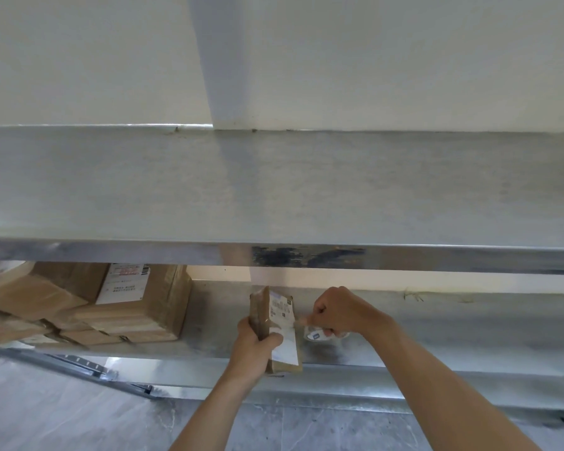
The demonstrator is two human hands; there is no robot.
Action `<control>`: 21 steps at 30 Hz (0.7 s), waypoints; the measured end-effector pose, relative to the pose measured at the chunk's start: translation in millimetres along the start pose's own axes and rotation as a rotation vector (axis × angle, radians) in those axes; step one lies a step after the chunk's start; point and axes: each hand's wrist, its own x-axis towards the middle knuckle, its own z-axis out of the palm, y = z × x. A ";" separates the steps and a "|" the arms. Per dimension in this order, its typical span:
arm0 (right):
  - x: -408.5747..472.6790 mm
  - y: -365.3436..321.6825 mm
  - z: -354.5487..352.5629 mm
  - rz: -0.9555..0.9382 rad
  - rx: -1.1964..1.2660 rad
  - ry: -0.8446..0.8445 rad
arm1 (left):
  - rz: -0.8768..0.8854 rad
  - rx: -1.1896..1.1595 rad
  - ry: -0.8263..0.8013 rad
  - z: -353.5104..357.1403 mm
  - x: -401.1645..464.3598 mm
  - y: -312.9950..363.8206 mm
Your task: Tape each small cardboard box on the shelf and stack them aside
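The small cardboard box (279, 327) stands on edge on the lower shelf (437, 336), its long axis running away from me, my left hand (256, 345) wrapped round its near left side. Just right of the box, my right hand (334, 312) grips the tape roll (316, 335), a strip seemingly stretched to its labelled face. The stacked boxes (111, 307) sit well left of it, so my left hand is nearer for setting it aside.

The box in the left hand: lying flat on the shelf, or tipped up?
Tipped up. The left hand grips the box on edge, label facing right toward the right hand holding the tape roll.
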 end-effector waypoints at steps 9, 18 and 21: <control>7.1 -2.0 11.5 0.019 -0.133 0.032 | -0.096 -0.260 -0.102 -3.3 3.1 -16.6; 9.2 -19.7 29.4 -0.019 -0.309 0.025 | 0.057 0.139 -0.090 -16.9 6.1 -11.6; 9.1 -24.9 35.4 -0.028 -0.354 0.011 | 0.137 0.425 0.013 -12.5 -1.9 -1.8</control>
